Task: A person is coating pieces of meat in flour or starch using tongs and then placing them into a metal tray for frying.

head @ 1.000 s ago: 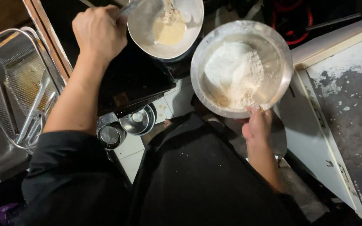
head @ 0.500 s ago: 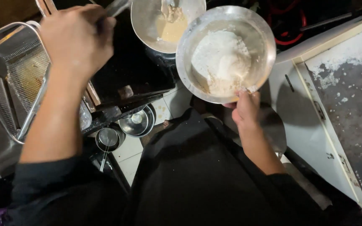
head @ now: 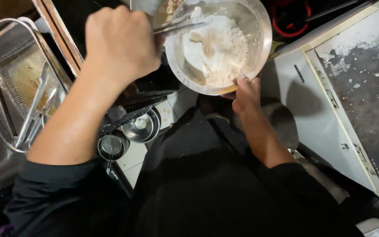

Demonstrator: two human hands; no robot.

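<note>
Flour (head: 218, 52) sits heaped in a steel bowl (head: 259, 48), held tilted at the top of the view, above the dark worktop edge. Right hand (head: 245, 94) grips the bowl's near rim, fingers closed on it, thumb over the lip. Left hand (head: 119, 44) is clenched round metal tongs (head: 176, 25), whose tips reach into the flour.

Judgement on the step: work the tongs in short strokes from the bowl's high side, keep the tilt shallow and the rim grip firm, or loose flour may spill over the low edge.

Hard to make out: a second vessel behind the bowl is mostly covered and cut off by the frame. Whether the tongs hold anything is buried in flour. The wire basket (head: 18, 79) at left holds more utensils, dim. Small steel cups (head: 139, 127) lie partly under the forearm.
</note>
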